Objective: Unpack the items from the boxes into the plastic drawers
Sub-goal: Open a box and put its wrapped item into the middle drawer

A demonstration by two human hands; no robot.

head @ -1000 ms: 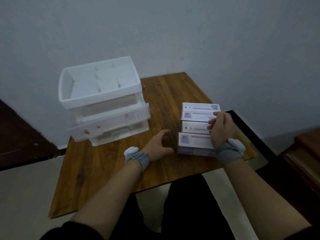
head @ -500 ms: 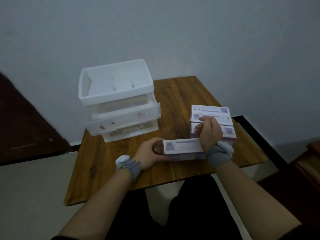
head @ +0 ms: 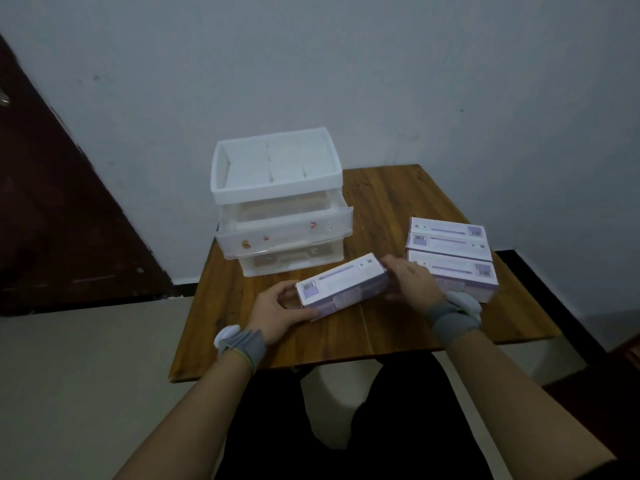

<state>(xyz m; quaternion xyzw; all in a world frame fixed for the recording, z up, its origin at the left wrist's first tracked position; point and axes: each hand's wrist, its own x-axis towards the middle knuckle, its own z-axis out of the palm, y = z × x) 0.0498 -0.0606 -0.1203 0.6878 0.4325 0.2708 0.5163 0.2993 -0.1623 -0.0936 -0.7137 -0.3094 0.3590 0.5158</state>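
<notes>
I hold a long white and purple box (head: 341, 287) over the middle of the wooden table (head: 381, 327). My left hand (head: 277, 311) grips its near left end and my right hand (head: 410, 280) grips its far right end. The box is tilted, its right end farther from me. Three more boxes of the same kind (head: 450, 251) lie side by side on the right of the table. The white plastic drawer unit (head: 280, 206) stands at the back left, its middle drawer (head: 284, 233) pulled partly out.
The drawer unit's top is an open tray (head: 275, 164) with dividers. A grey wall runs behind the table and a dark wooden door (head: 62, 209) stands at the left. The table's front edge is close to my knees.
Both hands took the nearest box from the row, lifted it leftward to the table's middle and turned it at an angle. My view shifted left.
</notes>
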